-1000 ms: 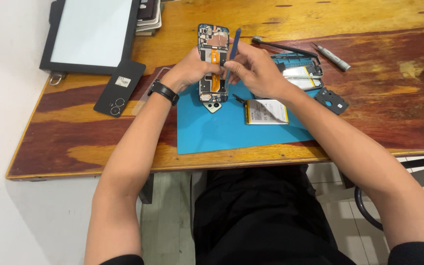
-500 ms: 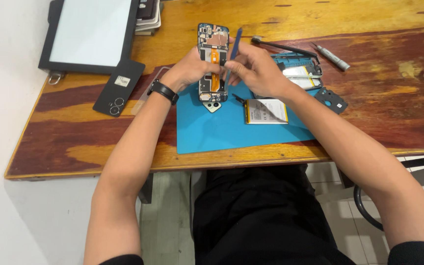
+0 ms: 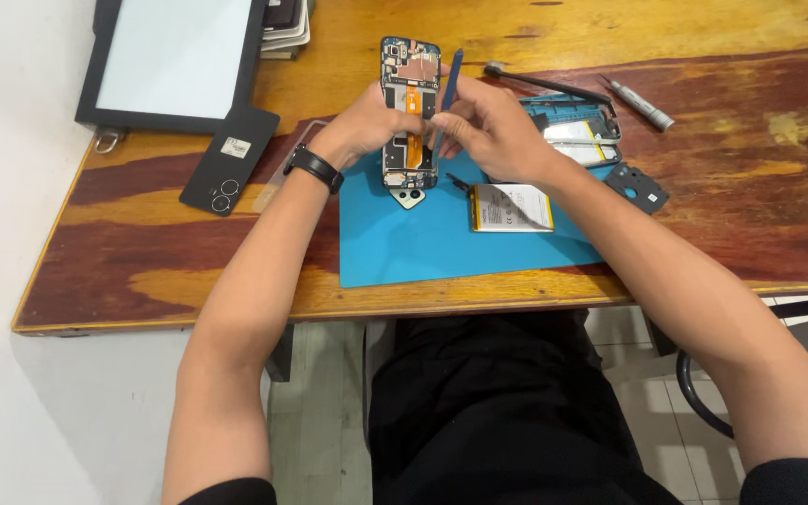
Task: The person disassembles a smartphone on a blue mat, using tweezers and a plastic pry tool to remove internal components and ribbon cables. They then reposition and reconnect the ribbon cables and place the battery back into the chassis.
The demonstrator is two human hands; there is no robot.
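Blue pry tool (image 3: 448,98) pinched in right hand (image 3: 493,131) fingers; left hand (image 3: 367,126) fingers grip the opened phone (image 3: 410,112).

Phone repair workbench: opened phone (image 3: 411,112), blue mat (image 3: 423,234), loose battery (image 3: 512,207).

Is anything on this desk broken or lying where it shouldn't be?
Nothing looks spilled or broken. The opened phone between the left hand and right hand shows its insides, and its parts lie loose around it: a battery on the blue mat, a black back cover on the wooden table.
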